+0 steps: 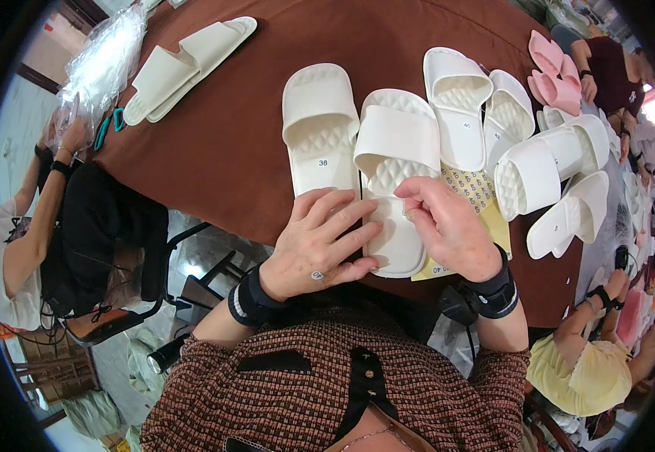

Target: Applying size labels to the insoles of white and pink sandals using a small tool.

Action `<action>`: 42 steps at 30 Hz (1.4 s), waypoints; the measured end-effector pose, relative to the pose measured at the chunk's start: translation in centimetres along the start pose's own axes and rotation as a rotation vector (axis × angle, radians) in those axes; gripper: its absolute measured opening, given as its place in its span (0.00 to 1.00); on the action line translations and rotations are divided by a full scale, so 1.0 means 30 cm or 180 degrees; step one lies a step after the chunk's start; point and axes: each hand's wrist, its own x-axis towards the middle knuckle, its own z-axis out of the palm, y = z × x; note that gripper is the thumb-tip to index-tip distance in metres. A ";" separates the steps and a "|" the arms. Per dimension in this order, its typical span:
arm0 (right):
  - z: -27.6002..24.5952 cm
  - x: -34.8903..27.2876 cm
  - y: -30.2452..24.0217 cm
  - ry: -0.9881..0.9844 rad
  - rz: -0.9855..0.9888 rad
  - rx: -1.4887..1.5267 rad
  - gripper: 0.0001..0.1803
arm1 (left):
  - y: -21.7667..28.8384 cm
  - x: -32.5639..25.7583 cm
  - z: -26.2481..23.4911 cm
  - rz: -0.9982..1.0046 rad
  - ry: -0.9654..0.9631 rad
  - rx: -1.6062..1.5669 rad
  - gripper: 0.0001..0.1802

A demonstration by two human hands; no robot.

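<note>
Resting flat on the heel of a white slipper (395, 173), the left hand (314, 245) lay open with its fingers spread, the fingertips reaching across the sole near the table's near edge. The right hand (448, 226) was curled over the same slipper from the right, thumb and forefinger pinched together on something too small to make out at the insole. That slipper lay toe away from the person, its broad strap facing up, on the brown tablecloth (222, 143) just in front of the chest. Touching it on the left lay a second white slipper (320, 128) with a quilted insole and a small round sticker on its heel. Under the right hand and the held slipper's right side showed a yellow sheet of round stickers (478, 196). Farther right, a cluster of more white slippers (523, 143) lay piled, some on their sides, and a few pink slippers (553, 71) sat at the far right. At the far left, a pair of cream slippers (188, 64) lay beside a clear plastic bag (101, 64). Both wrists wore black bands. Another person's arm (41, 203) came in at the left edge, and others' hands showed at the right.
</note>
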 end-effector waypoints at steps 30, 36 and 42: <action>0.005 0.004 -0.003 -0.0197 -0.0077 -0.0382 0.17 | 0.005 0.004 -0.003 0.0006 -0.0009 0.0003 0.24; 0.003 0.006 -0.006 -0.0239 -0.0056 -0.0383 0.17 | -0.006 -0.005 0.007 0.0021 -0.0010 0.0022 0.25; 0.001 0.006 -0.006 -0.0240 -0.0052 -0.0385 0.17 | 0.002 0.004 -0.001 0.0008 0.0024 0.0007 0.24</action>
